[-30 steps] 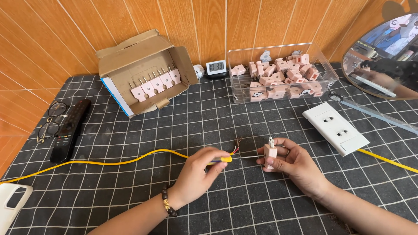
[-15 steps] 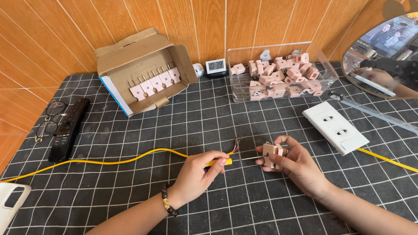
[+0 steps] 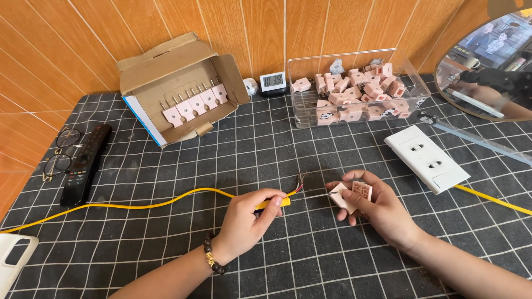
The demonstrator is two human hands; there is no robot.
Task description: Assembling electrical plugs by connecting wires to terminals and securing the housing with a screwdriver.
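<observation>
Yellow cable [image 3: 166, 202] pinched in left hand [image 3: 246, 221], pink plug [image 3: 354, 195] gripped in right hand [image 3: 374, 207] — hands apart

The left hand [image 3: 246, 221] pinches a yellow cable [image 3: 166, 202] near its stripped end (bare strands fanned out), while the right hand [image 3: 371, 207] holds a pink plug [image 3: 354, 194] just beside it, above the gridded worktop [image 3: 310, 155].

Two bare forearms reach in from the bottom edge, angled toward each other. The left hand [image 3: 246, 221] lies palm down, fingers curled, thumb and forefinger pinched together — a dark beaded bracelet sits at its wrist. The right hand [image 3: 371, 207] is close beside it, not touching, fingers cupped inward with the thumb pressed on top.
</observation>
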